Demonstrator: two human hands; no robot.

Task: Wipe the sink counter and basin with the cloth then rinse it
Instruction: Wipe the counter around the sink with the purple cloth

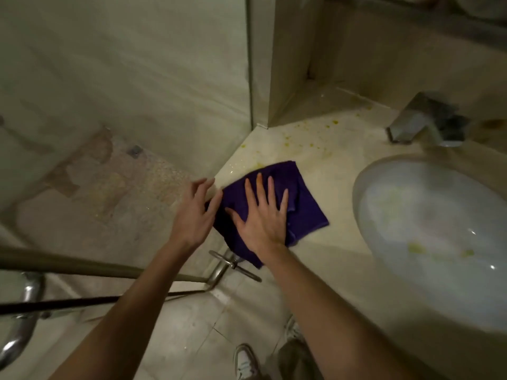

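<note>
Flat and spread-fingered, the right hand [263, 218] presses the purple cloth [301, 198] onto the counter [329, 176] left of the basin [428, 215]; the left hand [196, 212], fingers loosely straight, touches its left corner. It lies diamond-wise, far corner toward yellow spots [310, 145], near corner draped over the front edge

Open counter [326, 185] lies between the cloth [307, 207] and the basin [428, 215]. The faucet [428, 122] blocks the far edge; a wall pillar [285, 64] closes the far-left corner.

My right hand [263, 220] covers the middle of the cloth [304, 193]; the basin [411, 204] runs off the right edge; the faucet [422, 122] is blurred.
</note>
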